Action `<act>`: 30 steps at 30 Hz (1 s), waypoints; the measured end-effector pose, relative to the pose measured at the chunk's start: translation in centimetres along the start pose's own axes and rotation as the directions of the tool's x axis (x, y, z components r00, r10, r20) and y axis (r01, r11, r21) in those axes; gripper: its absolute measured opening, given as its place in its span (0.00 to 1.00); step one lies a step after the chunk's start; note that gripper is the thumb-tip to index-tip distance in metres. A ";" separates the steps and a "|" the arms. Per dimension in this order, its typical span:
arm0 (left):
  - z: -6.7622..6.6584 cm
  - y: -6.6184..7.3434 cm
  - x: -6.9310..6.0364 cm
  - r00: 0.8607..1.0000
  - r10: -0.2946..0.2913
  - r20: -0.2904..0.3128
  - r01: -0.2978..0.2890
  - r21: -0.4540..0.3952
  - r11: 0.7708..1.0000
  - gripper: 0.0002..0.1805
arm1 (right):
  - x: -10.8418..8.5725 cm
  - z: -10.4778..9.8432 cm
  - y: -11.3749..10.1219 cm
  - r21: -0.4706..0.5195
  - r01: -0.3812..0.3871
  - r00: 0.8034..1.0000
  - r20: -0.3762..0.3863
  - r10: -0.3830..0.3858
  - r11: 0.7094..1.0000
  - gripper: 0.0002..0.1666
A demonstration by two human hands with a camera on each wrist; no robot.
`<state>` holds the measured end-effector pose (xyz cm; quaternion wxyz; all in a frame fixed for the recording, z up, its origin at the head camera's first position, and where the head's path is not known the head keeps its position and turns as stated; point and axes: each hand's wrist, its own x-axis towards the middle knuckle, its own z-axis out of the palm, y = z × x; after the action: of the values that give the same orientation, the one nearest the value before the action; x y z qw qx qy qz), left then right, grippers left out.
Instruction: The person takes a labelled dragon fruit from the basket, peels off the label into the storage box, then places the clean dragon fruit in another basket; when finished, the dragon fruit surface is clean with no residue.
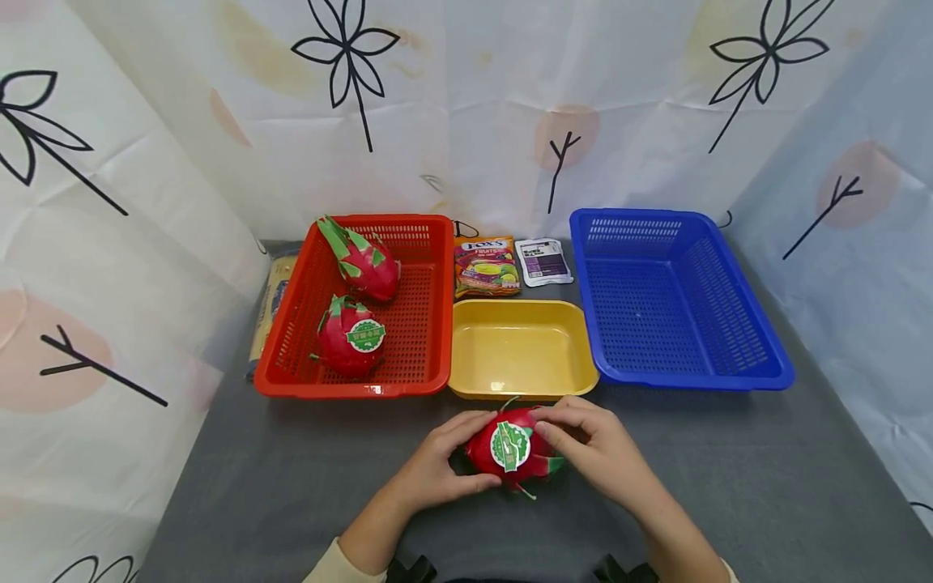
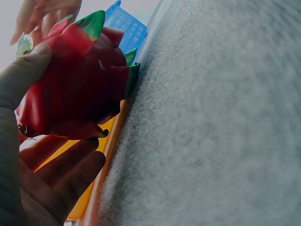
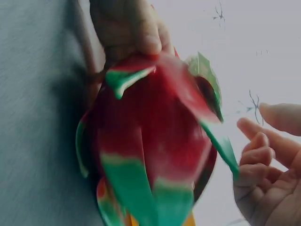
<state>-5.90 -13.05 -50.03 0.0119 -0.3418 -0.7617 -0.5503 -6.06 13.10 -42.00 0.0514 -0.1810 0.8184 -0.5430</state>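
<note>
A red dragon fruit (image 1: 479, 450) with green-tipped scales and a round green-and-white sticker (image 1: 509, 447) is at the front middle. My left hand (image 1: 448, 461) grips its left side, thumb nearest me and fingers around the far side. In the left wrist view the left thumb (image 2: 35, 61) presses on the red skin. My right hand (image 1: 594, 445) is at the fruit's right, fingertips close to the sticker. From the right wrist, the right hand's thumb and forefinger (image 3: 268, 136) look apart, and the sticker (image 3: 207, 75) stands edge-on, partly raised from the skin.
Behind are a red basket (image 1: 426, 324) with two dragon fruits (image 1: 350, 336), a yellow tray (image 1: 521, 344) and a blue basket (image 1: 678, 316). A Fox's candy bag (image 1: 487, 267) and a white-and-purple packet (image 1: 544, 261) lie behind the tray. Another package (image 1: 275, 295) lies left of the red basket.
</note>
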 end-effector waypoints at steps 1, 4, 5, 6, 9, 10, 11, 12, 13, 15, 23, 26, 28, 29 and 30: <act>0.0 0.0 0.0 1.000 0.004 0.001 -0.004 -0.002 1.000 0.43 | 0.5 0.3 -0.2 -0.019 -0.010 1.000 0.008 0.010 1.000 0.10; 0.3 -1.3 -0.3 1.000 0.016 0.001 -0.016 0.000 1.000 0.44 | 1.9 0.9 -0.7 -0.086 0.001 0.999 0.042 0.003 0.996 0.10; 0.4 -1.5 -0.4 1.000 0.017 0.001 -0.017 -0.005 1.000 0.44 | 2.2 1.1 -0.8 -0.112 0.006 0.998 0.060 0.001 0.994 0.10; 0.4 -1.5 -0.4 1.000 0.018 0.002 -0.018 -0.006 1.000 0.44 | 2.5 1.2 -0.9 -0.146 0.013 0.997 0.079 -0.002 0.989 0.09; 0.5 -1.6 -0.4 1.000 0.009 0.001 -0.009 -0.018 1.000 0.43 | 3.3 1.4 -1.3 -0.241 0.018 0.990 0.139 0.016 0.970 0.07; 0.5 -1.7 -0.4 1.000 0.009 -0.001 -0.009 -0.017 1.000 0.43 | 3.5 1.4 -1.4 -0.262 0.017 0.987 0.159 0.025 0.965 0.07; 0.4 -1.6 -0.4 1.000 0.002 -0.002 -0.003 -0.023 1.000 0.43 | 3.6 1.4 -1.6 -0.278 0.009 0.984 0.173 0.040 0.961 0.07; 0.4 -1.6 -0.4 1.000 0.002 -0.003 -0.002 -0.017 1.000 0.43 | 3.7 1.4 -1.8 -0.292 -0.004 0.982 0.181 0.059 0.956 0.07; 0.4 -1.6 -0.4 1.000 0.001 -0.004 -0.001 -0.014 1.000 0.43 | 3.9 1.5 -2.0 -0.299 -0.023 0.979 0.186 0.082 0.954 0.07; 0.4 -1.5 -0.5 1.000 0.013 -0.009 -0.013 0.003 1.000 0.43 | 4.1 1.6 -2.3 -0.308 -0.066 0.975 0.182 0.127 0.949 0.07; 0.3 -1.5 -0.5 1.000 0.018 -0.016 -0.018 0.020 1.000 0.43 | 4.5 2.0 -2.8 -0.300 -0.149 0.968 0.153 0.202 0.942 0.07; 0.3 -1.4 -0.5 1.000 0.005 -0.012 -0.005 0.013 1.000 0.43 | 4.4 1.9 -2.7 -0.286 -0.124 0.969 0.172 0.178 0.950 0.08; 0.2 -1.4 -0.5 1.000 -0.009 -0.007 0.009 -0.003 1.000 0.43 | 4.4 1.8 -2.7 -0.273 -0.107 0.969 0.185 0.162 0.956 0.08; 0.2 -1.4 -0.4 1.000 -0.017 -0.004 0.016 -0.013 1.000 0.43 | 4.3 1.7 -2.6 -0.270 -0.096 0.970 0.191 0.150 0.958 0.09; 0.2 -1.4 -0.4 1.000 -0.021 -0.002 0.021 -0.020 1.000 0.43 | 4.3 1.7 -2.6 -0.264 -0.085 0.971 0.195 0.139 0.961 0.09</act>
<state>-6.24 -13.31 -51.39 0.0035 -0.3332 -0.7597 -0.5584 -8.93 9.25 -39.83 0.1455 -0.1959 0.8799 -0.4077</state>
